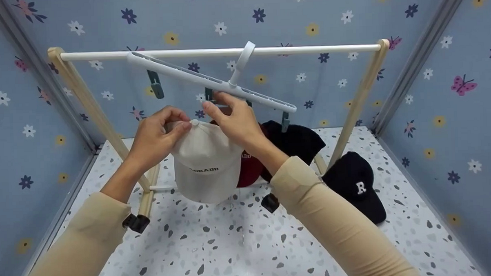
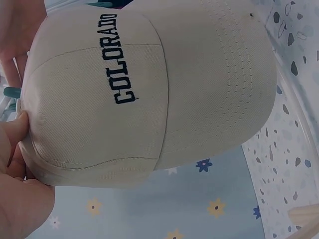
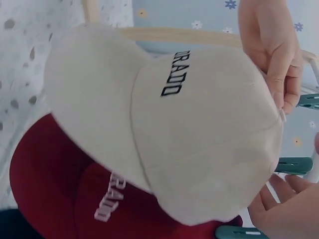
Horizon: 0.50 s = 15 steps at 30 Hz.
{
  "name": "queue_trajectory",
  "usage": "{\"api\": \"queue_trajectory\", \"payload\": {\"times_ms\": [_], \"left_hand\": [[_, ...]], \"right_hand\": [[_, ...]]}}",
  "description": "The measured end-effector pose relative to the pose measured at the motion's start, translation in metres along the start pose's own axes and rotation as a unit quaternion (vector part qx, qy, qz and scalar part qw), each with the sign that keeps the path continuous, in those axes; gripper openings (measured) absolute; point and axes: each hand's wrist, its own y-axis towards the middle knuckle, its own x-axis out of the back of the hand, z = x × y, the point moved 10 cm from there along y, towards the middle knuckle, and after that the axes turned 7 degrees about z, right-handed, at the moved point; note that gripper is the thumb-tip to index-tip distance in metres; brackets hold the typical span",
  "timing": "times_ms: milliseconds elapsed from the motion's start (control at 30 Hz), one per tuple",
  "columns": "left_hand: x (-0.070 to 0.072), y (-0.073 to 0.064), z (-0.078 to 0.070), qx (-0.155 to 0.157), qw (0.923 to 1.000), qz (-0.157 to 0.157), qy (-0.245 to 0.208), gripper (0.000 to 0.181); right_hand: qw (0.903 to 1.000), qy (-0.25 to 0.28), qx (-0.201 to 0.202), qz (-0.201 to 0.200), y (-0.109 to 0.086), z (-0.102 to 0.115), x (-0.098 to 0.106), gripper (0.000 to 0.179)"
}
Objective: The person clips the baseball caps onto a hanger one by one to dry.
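A white cap [image 1: 207, 155] with dark COLORADO lettering hangs brim down below the hanger. My left hand [image 1: 159, 130] pinches it at the crown between thumb and fingers. A pale grey clip hanger [image 1: 186, 76] hangs tilted from the white rail by its hook, with dark green clips along it. My right hand [image 1: 238, 118] is just under its middle, thumb and fingers on either side of a green clip [image 3: 294, 164]. Behind the white cap, a dark red cap [image 3: 99, 189] is partly covered; a green clip is at its edge. A black cap [image 1: 296, 142] hangs at the hanger's right end.
A wooden-legged rack [image 1: 80, 94] carries the white rail [image 1: 316, 49]. Another black cap [image 1: 347, 183], with a white R, lies on the speckled floor [image 1: 192, 254] by the right leg. Flower-patterned walls [image 1: 445, 118] stand close on both sides and behind.
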Motion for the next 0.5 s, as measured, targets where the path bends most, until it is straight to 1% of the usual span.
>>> {"api": "queue_trajectory", "payload": {"times_ms": [167,267,367,500], "left_hand": [[-0.0017,0.0007,0.0018,0.002,1.0000,-0.005,-0.003,0.019],[-0.0028,0.0004,0.0029,0.007,0.9999,-0.004,-0.008,0.020],[-0.0036,0.0004,0.0039,0.010,0.9999,-0.004,-0.007,0.021],[-0.0041,-0.0004,0.0057,0.011,0.9999,-0.002,-0.003,0.023]], "right_hand": [[0.9970,0.077,-0.009,0.002,0.0058,-0.0020,-0.0058,0.057],[0.9939,0.108,-0.017,0.009,0.0064,-0.0049,-0.0084,0.056],[0.9921,0.123,-0.017,0.016,0.0059,-0.0066,-0.0089,0.052],[0.9939,0.110,-0.002,0.015,0.0050,-0.0042,-0.0060,0.043]]}}
